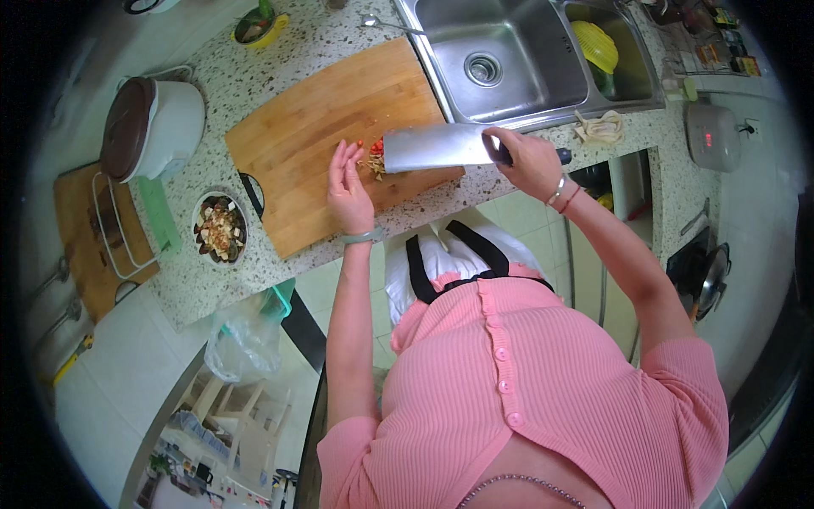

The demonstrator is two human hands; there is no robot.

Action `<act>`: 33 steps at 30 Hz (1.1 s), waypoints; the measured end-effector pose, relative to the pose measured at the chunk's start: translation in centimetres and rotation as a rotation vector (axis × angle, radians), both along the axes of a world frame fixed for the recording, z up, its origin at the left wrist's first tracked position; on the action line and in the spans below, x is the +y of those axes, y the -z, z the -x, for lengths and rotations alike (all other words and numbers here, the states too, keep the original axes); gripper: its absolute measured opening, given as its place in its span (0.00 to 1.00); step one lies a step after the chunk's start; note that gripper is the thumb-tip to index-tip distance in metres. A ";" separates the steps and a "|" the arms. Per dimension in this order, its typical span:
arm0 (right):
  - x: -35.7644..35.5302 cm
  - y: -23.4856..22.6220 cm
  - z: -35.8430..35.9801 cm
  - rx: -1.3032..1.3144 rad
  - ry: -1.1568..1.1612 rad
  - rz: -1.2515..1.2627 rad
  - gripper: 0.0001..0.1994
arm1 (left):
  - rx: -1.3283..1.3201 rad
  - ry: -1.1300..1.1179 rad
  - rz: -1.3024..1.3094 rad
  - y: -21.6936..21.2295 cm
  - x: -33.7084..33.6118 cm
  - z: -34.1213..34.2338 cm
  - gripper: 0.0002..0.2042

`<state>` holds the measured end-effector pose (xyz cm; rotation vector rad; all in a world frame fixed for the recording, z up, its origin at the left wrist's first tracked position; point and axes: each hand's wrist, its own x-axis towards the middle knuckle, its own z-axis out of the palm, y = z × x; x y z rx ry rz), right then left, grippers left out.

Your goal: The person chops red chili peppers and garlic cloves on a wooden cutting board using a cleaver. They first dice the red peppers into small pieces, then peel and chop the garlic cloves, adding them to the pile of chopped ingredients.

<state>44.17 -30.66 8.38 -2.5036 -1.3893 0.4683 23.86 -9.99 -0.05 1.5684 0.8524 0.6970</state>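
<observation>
My right hand [527, 165] grips the dark handle of a cleaver [437, 147], its broad steel blade lying low over the cutting board. Beside the blade's left end is a small heap of chopped red and pale yellowish bits [376, 161], partly covered by the blade. My left hand [348, 188] rests at the heap's left side, palm turned toward it, fingers stretched out and holding nothing. Under all this lies a wooden cutting board [314, 110] with a dark handle slot at its left end.
A bowl of mixed dark and white chopped food [220, 227] stands left of the board. Behind it is a white pot with brown lid [157, 127]. The steel sink [517, 51] adjoins the board's right side, with a yellow colander [595, 47] in its smaller basin. A plastic bag [244, 343] hangs at the counter edge.
</observation>
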 end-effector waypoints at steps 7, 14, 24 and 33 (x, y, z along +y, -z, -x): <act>4.7 3.9 0.9 -0.102 0.049 0.028 0.20 | 0.314 0.030 -0.510 2.1 0.0 -0.6 0.18; 3.4 3.5 2.4 -0.025 -0.067 0.058 0.20 | 0.323 0.122 -0.457 1.9 -1.9 -0.1 0.16; 9.9 5.4 0.6 -0.121 0.001 -0.135 0.24 | 0.138 -0.022 -0.190 1.0 -1.7 0.3 0.18; 13.0 7.7 0.9 -0.166 -0.112 -0.200 0.30 | 0.058 -0.138 -0.143 1.7 -2.3 0.0 0.16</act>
